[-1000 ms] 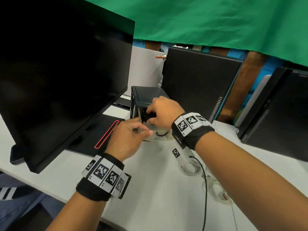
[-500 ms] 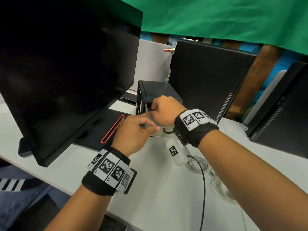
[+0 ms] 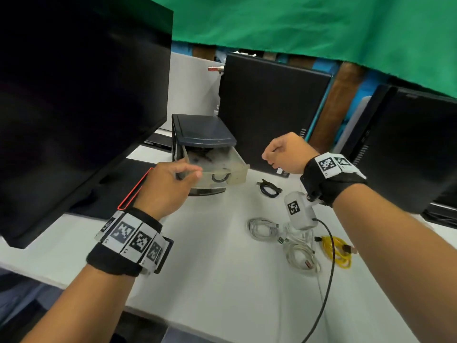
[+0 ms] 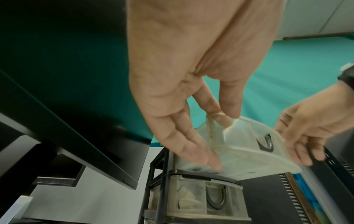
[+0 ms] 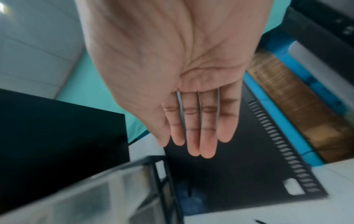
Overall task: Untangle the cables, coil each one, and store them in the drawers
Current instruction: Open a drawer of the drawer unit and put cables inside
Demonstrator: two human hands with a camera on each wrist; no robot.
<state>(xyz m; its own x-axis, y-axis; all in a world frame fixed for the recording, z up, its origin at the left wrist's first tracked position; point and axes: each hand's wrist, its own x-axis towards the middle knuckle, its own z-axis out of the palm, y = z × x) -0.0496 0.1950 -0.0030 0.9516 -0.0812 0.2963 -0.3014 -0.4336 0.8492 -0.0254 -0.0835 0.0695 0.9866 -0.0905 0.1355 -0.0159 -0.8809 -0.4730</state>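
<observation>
A small drawer unit (image 3: 202, 131) with a dark top stands at the back of the white table (image 3: 217, 263). Its translucent top drawer (image 3: 222, 169) is pulled out, and something dark lies inside. My left hand (image 3: 190, 173) pinches the drawer's front left corner, thumb and forefinger on the wall (image 4: 214, 125). My right hand (image 3: 269, 157) hovers to the right of the drawer and holds nothing; its fingers (image 5: 193, 136) are straight. On the table lie a small black coil (image 3: 268, 189), two white cables (image 3: 262, 229) (image 3: 301, 256) and a yellow cable (image 3: 338, 251).
A large black monitor (image 3: 74, 107) fills the left, its base (image 3: 133, 189) beside the drawers. Black computer cases (image 3: 272, 107) (image 3: 408, 144) stand behind and at the right. A lower drawer (image 4: 203, 198) is closed. The wrist camera's thin black cord (image 3: 329, 268) trails across the table.
My right hand has come out of the drawer and moved up and to the right, empty. My left hand keeps its hold on the drawer's corner. The view has shifted, showing the cables.
</observation>
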